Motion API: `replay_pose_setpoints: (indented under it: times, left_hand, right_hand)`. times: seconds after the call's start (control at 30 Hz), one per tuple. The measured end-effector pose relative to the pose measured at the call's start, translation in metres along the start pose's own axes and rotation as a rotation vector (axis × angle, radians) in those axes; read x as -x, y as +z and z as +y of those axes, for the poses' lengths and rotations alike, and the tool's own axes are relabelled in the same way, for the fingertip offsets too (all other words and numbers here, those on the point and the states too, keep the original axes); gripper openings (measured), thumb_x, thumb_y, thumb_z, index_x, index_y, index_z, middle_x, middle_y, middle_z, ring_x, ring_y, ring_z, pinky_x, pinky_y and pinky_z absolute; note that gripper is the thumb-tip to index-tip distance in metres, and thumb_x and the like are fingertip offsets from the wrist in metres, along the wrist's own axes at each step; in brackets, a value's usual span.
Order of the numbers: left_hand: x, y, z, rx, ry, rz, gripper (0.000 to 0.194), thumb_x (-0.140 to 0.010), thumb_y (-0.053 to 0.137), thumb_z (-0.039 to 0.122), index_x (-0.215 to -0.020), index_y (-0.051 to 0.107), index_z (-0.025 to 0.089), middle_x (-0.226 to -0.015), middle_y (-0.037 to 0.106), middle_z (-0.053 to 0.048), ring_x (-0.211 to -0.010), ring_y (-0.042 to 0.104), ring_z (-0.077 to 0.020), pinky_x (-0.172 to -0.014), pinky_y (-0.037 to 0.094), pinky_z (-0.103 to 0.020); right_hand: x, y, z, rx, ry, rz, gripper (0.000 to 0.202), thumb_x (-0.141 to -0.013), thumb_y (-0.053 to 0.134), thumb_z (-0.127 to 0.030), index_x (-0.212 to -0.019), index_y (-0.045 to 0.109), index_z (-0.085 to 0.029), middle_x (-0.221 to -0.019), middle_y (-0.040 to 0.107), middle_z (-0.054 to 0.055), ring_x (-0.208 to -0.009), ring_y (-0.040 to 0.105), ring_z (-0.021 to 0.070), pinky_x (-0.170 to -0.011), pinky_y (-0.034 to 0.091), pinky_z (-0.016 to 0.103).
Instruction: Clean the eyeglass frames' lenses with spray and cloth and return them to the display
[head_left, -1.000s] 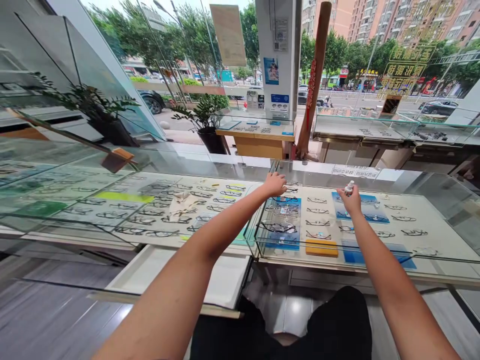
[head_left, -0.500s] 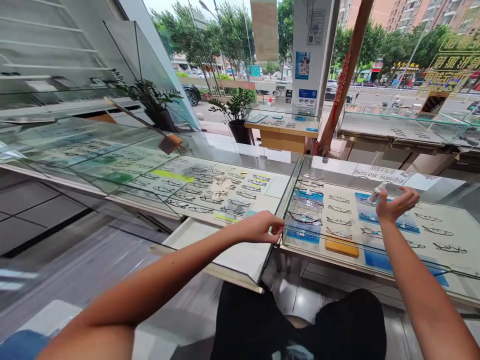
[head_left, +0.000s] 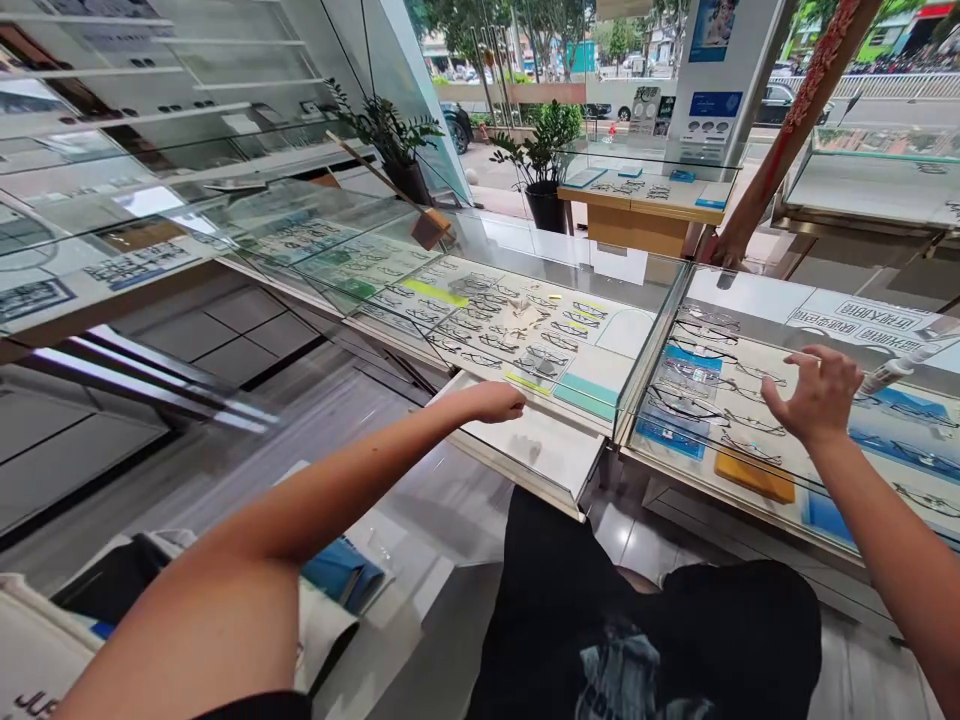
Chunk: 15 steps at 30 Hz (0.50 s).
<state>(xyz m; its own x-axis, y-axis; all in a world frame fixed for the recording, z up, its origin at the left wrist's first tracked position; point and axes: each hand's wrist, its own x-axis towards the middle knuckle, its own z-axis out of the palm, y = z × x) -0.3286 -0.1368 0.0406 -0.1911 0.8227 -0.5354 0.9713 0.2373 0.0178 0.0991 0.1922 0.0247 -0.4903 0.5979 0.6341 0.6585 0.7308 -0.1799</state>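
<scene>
My left hand [head_left: 499, 402] is closed in a loose fist, with nothing showing in it, above the pulled-out white drawer [head_left: 555, 462]. A pale, blurred patch shows on the drawer's bottom. My right hand [head_left: 819, 395] is open, fingers spread, above the right glass display case [head_left: 757, 290]. Beside its fingers a small white spray bottle [head_left: 892, 372] stands on the glass. Under that glass lie rows of eyeglasses [head_left: 682, 402], blue trays [head_left: 694, 365] and a yellow-orange case [head_left: 754, 476].
To the left, another glass case holds many eyeglasses, a beige cloth [head_left: 519, 315] and a teal sheet [head_left: 589, 395]. A wooden block on a stick [head_left: 431, 228] rests above it. Bags [head_left: 45, 640] lie at lower left. Potted plants [head_left: 544, 185] stand by the window.
The view has turned down and left. My left hand has moved from the glass corner to over the drawer. My right hand, still open, is now left of the spray bottle with fingers spread.
</scene>
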Motion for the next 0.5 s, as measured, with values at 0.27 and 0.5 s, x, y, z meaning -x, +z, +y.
replay_pose_setpoints:
  times: [0.27, 0.5]
  left_hand:
    - [-0.059, 0.009, -0.028, -0.052, -0.070, -0.026, 0.015, -0.079, 0.070, 0.029, -0.093, 0.072, 0.023, -0.097, 0.077, -0.009, -0.090, 0.068, -0.0258, -0.078, 0.049, -0.032]
    - [-0.113, 0.026, -0.064, -0.012, -0.064, 0.251, 0.024, -0.079, 0.068, 0.026, -0.102, 0.072, 0.018, -0.134, 0.066, -0.018, -0.142, 0.046, -0.0426, -0.110, 0.043, -0.055]
  right_hand:
    - [-0.001, 0.007, 0.014, 0.052, 0.164, 0.048, 0.038, -0.080, 0.058, -0.054, -0.098, 0.056, -0.021, -0.121, 0.052, 0.020, -0.115, 0.042, 0.0395, -0.097, 0.033, 0.058]
    - [0.000, 0.006, 0.016, 0.045, 0.196, 0.063, 0.037, -0.075, 0.056, -0.054, -0.093, 0.054, -0.022, -0.114, 0.055, 0.019, -0.110, 0.044, 0.0388, -0.096, 0.036, 0.060]
